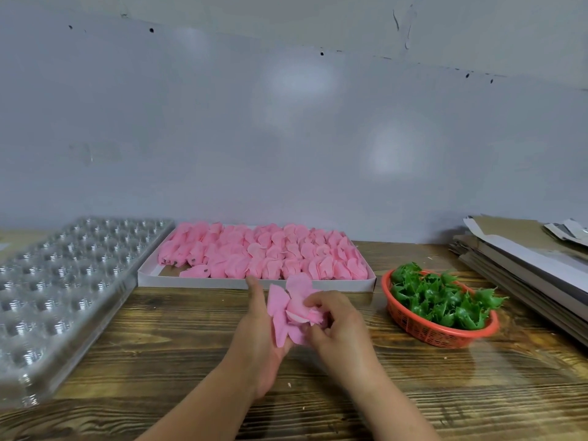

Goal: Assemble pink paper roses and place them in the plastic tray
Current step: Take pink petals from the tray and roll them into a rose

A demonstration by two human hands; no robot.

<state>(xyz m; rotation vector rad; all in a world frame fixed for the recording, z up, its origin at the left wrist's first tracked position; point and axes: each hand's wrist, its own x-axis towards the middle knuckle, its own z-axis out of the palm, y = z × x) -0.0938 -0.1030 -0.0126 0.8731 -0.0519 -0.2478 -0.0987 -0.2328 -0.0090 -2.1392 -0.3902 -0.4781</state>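
A loose bunch of pink paper petals (288, 310) is held between both hands above the wooden table. My left hand (257, 326) cups the petals from the left and below, thumb up. My right hand (337, 326) pinches their folded inner part with curled fingers. Behind the hands, a white cardboard box (254, 283) holds several rows of pink petal pieces (264, 254). The clear plastic tray (60, 281) with many round cells lies at the left; its cells hold no roses.
A red plastic basket (423, 329) full of green leaf-like calyx pieces (442, 300) sits at the right. Stacked cardboard sheets (525, 259) lie at the far right. A grey wall rises just behind the table.
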